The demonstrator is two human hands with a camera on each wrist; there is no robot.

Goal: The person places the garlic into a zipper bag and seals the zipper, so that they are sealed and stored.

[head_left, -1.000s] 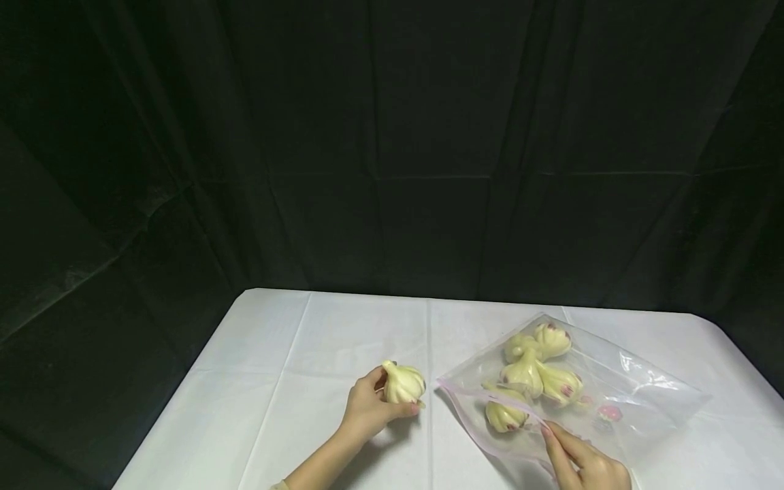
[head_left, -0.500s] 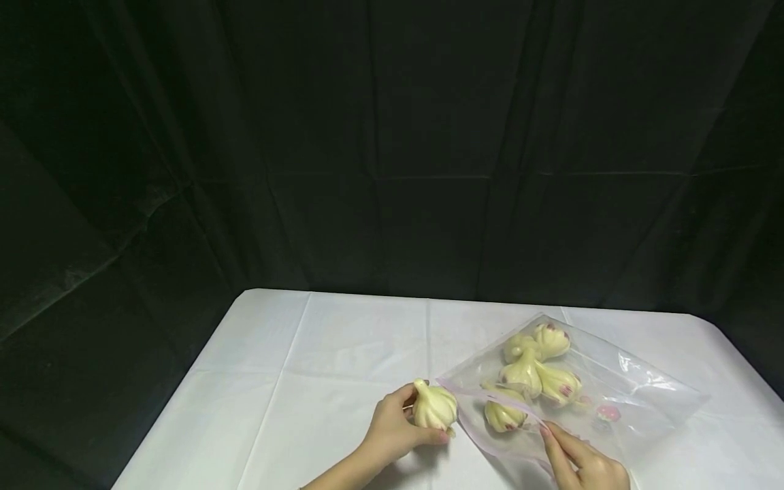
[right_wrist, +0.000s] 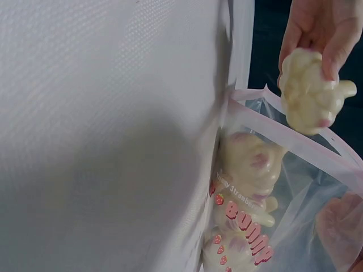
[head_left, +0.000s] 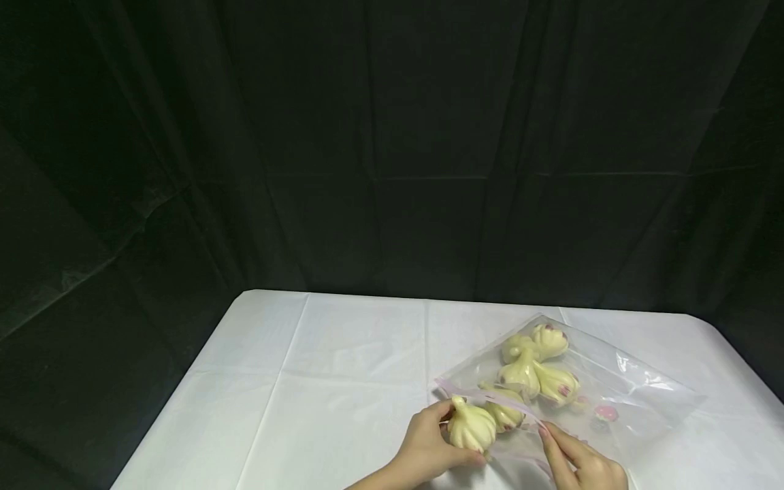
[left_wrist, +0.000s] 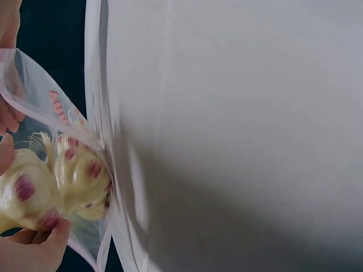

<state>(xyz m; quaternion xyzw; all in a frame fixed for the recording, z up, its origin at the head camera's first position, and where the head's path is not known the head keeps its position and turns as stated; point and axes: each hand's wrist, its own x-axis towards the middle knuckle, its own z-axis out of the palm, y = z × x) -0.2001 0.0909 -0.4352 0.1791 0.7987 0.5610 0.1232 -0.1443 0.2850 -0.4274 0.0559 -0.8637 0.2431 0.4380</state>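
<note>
My left hand [head_left: 429,448] grips a pale garlic bulb [head_left: 473,427], glossy with purple patches, thumb on the near side and fingers behind. The bulb is right at the open mouth of a clear zip bag [head_left: 643,391] with a pink rim. In the right wrist view the held garlic bulb [right_wrist: 309,90] overlaps that rim. Several more garlic bulbs [head_left: 520,373] lie inside the bag; one is just behind the held bulb. My right hand [head_left: 583,461] pinches the upper edge of the bag's mouth between thumb and index finger, lifting it from the lower edge.
The bag lies on a white-covered table [head_left: 343,354], toward its right side. Pink lettering [right_wrist: 249,232] is printed on the bag. A black curtain [head_left: 392,150] hangs behind the table and along its left.
My left hand has carried the garlic bulb rightward and toward me, from left of the bag up to its mouth. My right hand keeps its pinch on the bag's edge, almost unmoved.
</note>
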